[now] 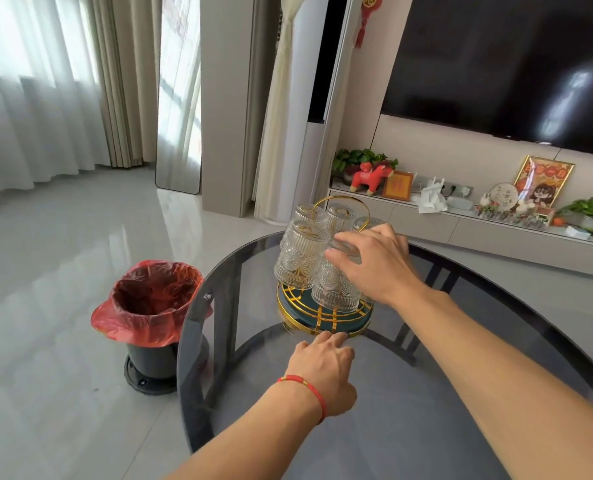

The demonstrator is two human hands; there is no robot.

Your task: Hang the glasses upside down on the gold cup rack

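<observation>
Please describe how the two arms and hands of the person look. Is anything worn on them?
Both forearms are bare, with no sleeves in view. The left hand has a thin red cord bracelet with small gold beads around its wrist. The right hand shows no ring, watch or bracelet, and no glove.

Rear glass [366, 224] half behind the right hand [374, 261]; gold cup rack [323, 315] pegs hidden inside the glasses
</observation>
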